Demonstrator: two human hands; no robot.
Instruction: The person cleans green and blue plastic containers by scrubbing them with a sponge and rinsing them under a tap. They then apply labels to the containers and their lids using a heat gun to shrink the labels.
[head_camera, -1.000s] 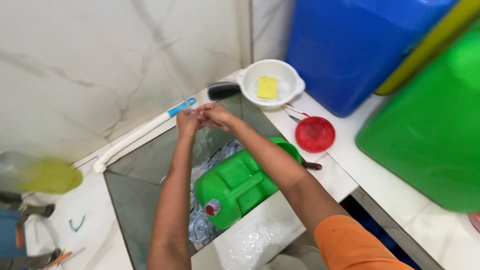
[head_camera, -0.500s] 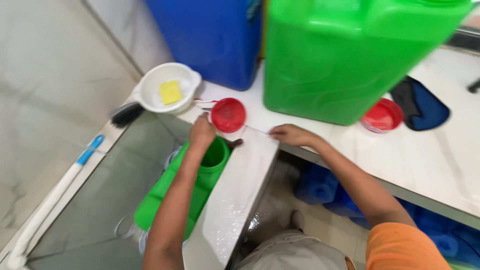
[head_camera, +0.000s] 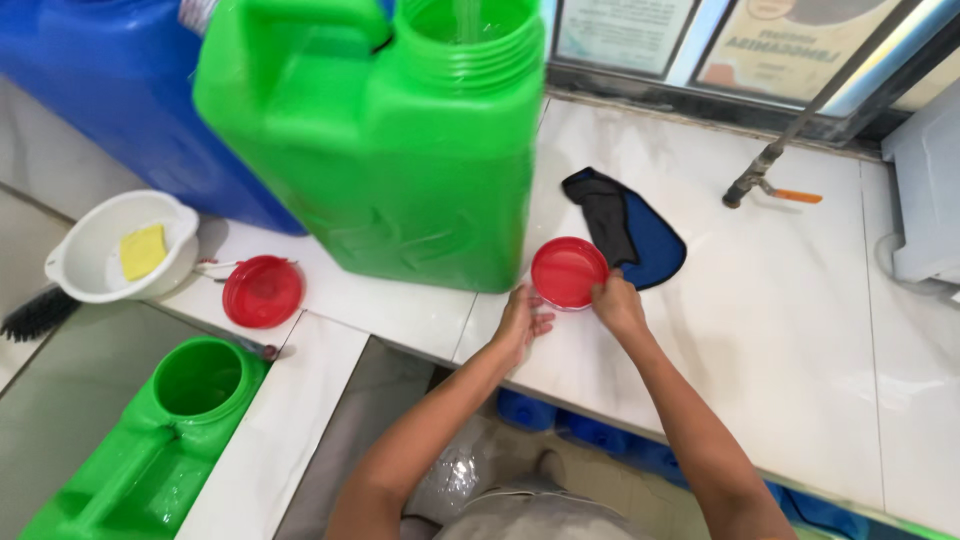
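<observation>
A round red lid (head_camera: 568, 271) lies on the white counter (head_camera: 760, 330) beside a large open green jerry can (head_camera: 390, 140). My right hand (head_camera: 617, 305) grips the lid's right rim. My left hand (head_camera: 523, 320) touches its lower left edge with fingers spread. A dark blue cloth (head_camera: 625, 225) lies just behind the lid. A second red lid (head_camera: 262, 291) rests on the counter to the left. A smaller green jerry can (head_camera: 160, 440), open, lies in the sunken basin at lower left.
A blue jerry can (head_camera: 110, 100) stands behind the green one. A white bowl (head_camera: 90, 270) with a yellow sponge (head_camera: 143, 250) sits at left, a black brush (head_camera: 40, 315) beside it. A tap with an orange handle (head_camera: 770, 185) rises at right. Blue containers (head_camera: 590, 430) show under the counter.
The view swung from the basin to the counter. My hands left the small green can in the basin and moved right to the red lid by the big green can.
</observation>
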